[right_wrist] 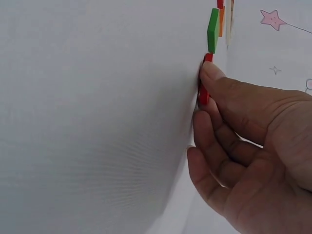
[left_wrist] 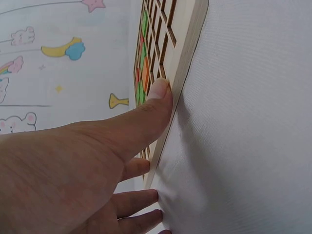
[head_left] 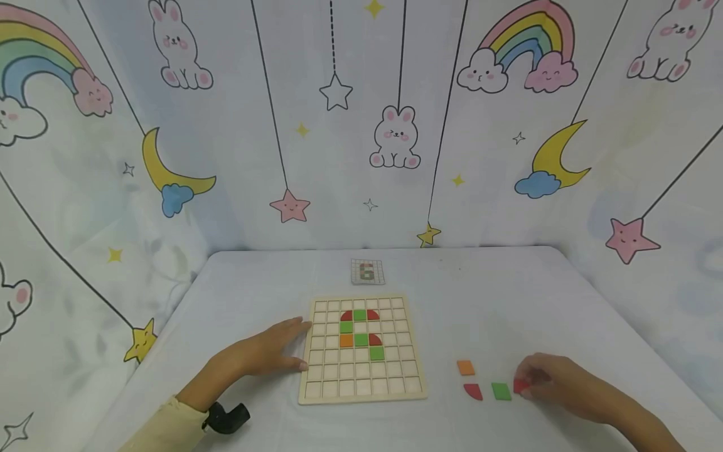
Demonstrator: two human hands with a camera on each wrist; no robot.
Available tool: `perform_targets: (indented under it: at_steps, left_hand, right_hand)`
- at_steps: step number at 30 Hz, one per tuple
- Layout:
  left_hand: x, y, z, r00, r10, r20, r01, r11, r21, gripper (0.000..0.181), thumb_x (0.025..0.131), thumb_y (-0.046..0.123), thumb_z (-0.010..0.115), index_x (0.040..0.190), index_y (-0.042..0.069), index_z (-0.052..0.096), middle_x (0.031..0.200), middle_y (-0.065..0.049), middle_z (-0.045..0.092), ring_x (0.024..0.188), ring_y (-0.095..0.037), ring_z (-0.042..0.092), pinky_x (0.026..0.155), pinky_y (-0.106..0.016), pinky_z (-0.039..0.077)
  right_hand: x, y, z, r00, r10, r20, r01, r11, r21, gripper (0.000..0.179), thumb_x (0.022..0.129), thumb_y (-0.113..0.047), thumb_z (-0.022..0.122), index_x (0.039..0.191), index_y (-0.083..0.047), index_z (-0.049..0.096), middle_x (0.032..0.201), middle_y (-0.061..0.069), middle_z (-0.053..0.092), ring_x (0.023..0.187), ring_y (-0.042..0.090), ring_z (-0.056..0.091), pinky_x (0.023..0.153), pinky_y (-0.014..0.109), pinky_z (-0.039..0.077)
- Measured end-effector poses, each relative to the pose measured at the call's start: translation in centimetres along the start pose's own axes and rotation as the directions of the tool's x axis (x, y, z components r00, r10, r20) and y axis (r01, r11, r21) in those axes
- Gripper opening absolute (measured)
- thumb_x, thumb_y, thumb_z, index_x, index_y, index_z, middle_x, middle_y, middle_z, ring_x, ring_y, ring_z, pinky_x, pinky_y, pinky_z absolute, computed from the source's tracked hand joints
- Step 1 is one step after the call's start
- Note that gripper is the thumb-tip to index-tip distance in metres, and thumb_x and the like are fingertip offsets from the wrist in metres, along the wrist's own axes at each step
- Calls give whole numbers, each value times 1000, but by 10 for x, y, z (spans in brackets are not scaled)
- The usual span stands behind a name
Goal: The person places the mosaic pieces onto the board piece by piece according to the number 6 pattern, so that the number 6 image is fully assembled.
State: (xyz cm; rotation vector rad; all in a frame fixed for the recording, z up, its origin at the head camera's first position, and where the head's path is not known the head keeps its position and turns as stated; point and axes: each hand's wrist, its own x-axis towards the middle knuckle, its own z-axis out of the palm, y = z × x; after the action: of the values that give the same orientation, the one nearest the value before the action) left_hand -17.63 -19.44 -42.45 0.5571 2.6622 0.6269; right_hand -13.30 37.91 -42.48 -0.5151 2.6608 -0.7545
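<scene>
A wooden grid board [head_left: 361,389] lies mid-table, with red quarter-round, green square and orange square tiles set in some of its upper cells. My left hand [head_left: 265,348] rests along the board's left edge; in the left wrist view the thumb [left_wrist: 158,92] lies on the rim and the other fingers reach along the side. Right of the board, my right hand [head_left: 556,383] pinches a red quarter-round tile [right_wrist: 205,87] between thumb and fingers, at the tabletop. Just left of it lies a green square tile [head_left: 501,391]. Another red quarter-round tile [head_left: 473,392] and an orange square tile [head_left: 465,368] lie nearer the board.
Behind the board lies a small pattern card [head_left: 367,272] showing a coloured figure on a grid. A white cloth covers the table [head_left: 254,282]. Printed curtains [head_left: 226,144] with rabbits, stars and moons stand behind and at both sides.
</scene>
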Motion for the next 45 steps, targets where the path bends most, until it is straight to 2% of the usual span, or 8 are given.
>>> perform_targets:
  at_steps: [7, 15, 19, 23, 26, 30, 37, 45]
  left_hand:
    - [1, -3, 2, 1000, -12, 0, 12, 1000, -2, 89, 94, 46, 79, 163, 8, 38, 170, -24, 29, 159, -42, 27, 128, -59, 28]
    - [1, -3, 2, 1000, -11, 8, 11, 1000, 1, 89, 94, 47, 78, 163, 9, 38, 170, -24, 29, 158, -42, 27, 127, -60, 28]
    - [1, -2, 1, 1000, 4, 11, -4, 1000, -12, 88, 95, 46, 78, 163, 6, 37, 170, -26, 28, 158, -44, 27, 127, -61, 27]
    - [1, -2, 1, 1000, 3, 7, -3, 1000, -6, 89, 94, 46, 79, 162, 6, 38, 169, -26, 29, 158, -44, 28, 127, -61, 28]
    - [1, -1, 1, 1000, 0, 6, 0, 1000, -4, 89, 94, 45, 79, 162, 7, 38, 169, -26, 30, 157, -44, 28, 127, -61, 28]
    - [1, 0, 0, 1000, -4, 5, 4, 1000, 2, 89, 94, 45, 79, 162, 7, 38, 169, -26, 30, 157, -45, 28, 127, -61, 28]
    - [2, 1, 0, 1000, -13, 6, 13, 1000, -5, 89, 94, 45, 80, 162, 7, 38, 170, -25, 30, 158, -44, 28, 127, -61, 28]
    - [3, -2, 2, 1000, -17, 7, 17, 1000, -4, 90, 93, 46, 80, 162, 7, 38, 170, -25, 30, 158, -43, 28, 128, -60, 28]
  right_hand:
    - [15, -9, -5, 998, 8, -63, -15, 995, -100, 15, 96, -29, 78, 107, -22, 71, 98, -13, 65, 91, 0, 56, 82, 22, 58]
    - [43, -46, 2, 988, -118, -100, 105, 986, -127, 15, 96, -21, 78, 109, -21, 71, 99, -16, 64, 95, 0, 58, 88, 29, 61]
    - [64, -72, 12, 985, -141, -102, 129, 985, -114, 14, 96, -20, 78, 107, -22, 70, 99, -16, 63, 96, 4, 59, 88, 29, 60]
    - [85, -97, 28, 991, -109, -83, 101, 991, -90, 16, 95, -16, 79, 106, -23, 70, 99, -15, 63, 97, 7, 60, 87, 30, 59]
    - [100, -115, 43, 994, -94, -57, 89, 993, -82, 16, 95, -19, 80, 106, -24, 70, 98, -14, 62, 97, 8, 59, 88, 31, 59]
    - [117, -137, 60, 992, -126, -17, 124, 986, -111, 15, 94, -25, 81, 105, -24, 73, 97, -15, 60, 95, 8, 56, 86, 30, 57]
    - [132, -173, 81, 977, -215, 11, 211, 944, -252, 16, 91, -21, 84, 106, -20, 79, 91, -14, 59, 89, 8, 52, 77, 23, 53]
    - [133, -187, 87, 951, -306, 41, 301, 892, -337, 15, 89, -19, 86, 102, -23, 80, 87, -16, 60, 84, 4, 52, 78, 21, 53]
